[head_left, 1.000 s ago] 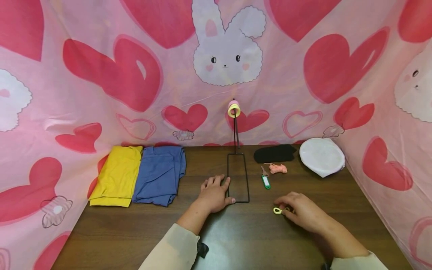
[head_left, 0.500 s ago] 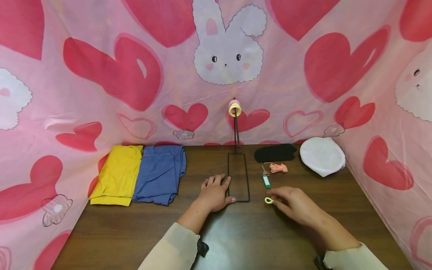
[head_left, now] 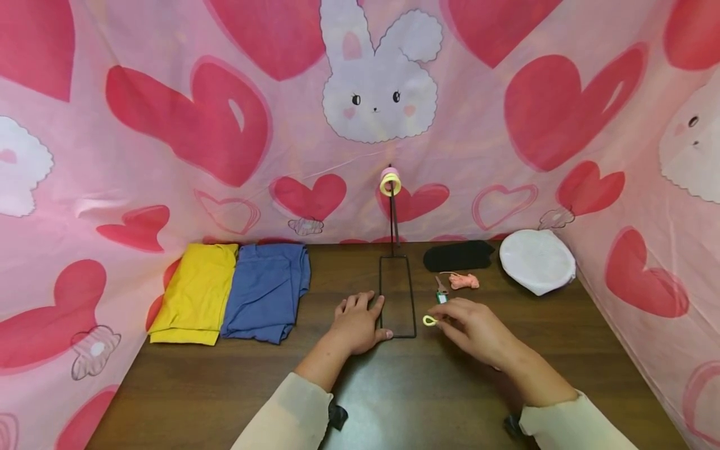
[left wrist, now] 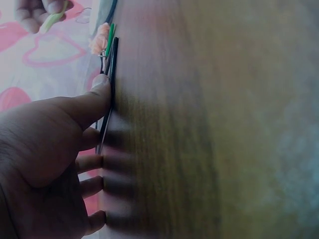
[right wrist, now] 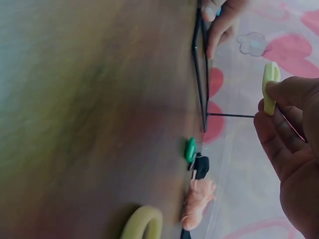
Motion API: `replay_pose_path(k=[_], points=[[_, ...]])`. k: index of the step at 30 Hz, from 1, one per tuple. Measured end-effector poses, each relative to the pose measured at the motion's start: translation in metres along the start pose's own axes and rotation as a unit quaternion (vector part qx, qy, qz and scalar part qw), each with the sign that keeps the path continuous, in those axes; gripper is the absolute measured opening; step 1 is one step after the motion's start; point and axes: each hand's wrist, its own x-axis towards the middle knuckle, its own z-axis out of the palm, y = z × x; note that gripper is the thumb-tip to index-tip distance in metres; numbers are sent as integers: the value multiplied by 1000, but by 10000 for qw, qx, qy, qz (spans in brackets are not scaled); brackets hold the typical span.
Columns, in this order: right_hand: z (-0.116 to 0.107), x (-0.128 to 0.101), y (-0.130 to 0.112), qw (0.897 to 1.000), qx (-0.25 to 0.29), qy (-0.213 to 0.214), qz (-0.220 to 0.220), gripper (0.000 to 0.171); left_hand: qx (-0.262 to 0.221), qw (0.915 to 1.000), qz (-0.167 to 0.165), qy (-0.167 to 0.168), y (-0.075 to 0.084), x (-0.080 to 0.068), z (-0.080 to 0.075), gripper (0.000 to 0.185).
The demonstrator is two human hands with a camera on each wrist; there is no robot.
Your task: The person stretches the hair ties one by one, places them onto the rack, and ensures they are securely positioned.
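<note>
My right hand [head_left: 450,320] pinches a small yellow-green ring [head_left: 430,320] between thumb and fingers and holds it just above the table, right of a black wire stand [head_left: 397,297]. The right wrist view shows the ring [right wrist: 270,87] upright at my fingertips [right wrist: 271,94]. The stand has a rectangular base and an upright post with a pink and a yellow ring [head_left: 390,181] on top. My left hand [head_left: 360,315] lies flat on the table, its thumb [left wrist: 98,94] pressing against the base wire [left wrist: 107,99].
A green key tag [head_left: 441,297], an orange tassel [head_left: 464,281], a black cloth [head_left: 457,255] and a white round pouch [head_left: 537,259] lie at the back right. Folded yellow [head_left: 197,290] and blue [head_left: 267,287] cloths lie at the left. Pink heart-print fabric walls the table [head_left: 394,387].
My right hand has carried the yellow-green ring up and to the left, from the front right of the table toward the stand's base. The left hand has stayed put.
</note>
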Motion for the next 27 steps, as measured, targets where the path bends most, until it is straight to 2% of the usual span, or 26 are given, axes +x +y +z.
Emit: replay_pose_path(k=[18,27], points=[[-11,54,-17,9982,133,421,-415,25,-8,10000,-46,87,1,0,2,83],[-29,75,-30,9953,253,759,-552,30,-20,9999,-22,99,0,1,3,83]])
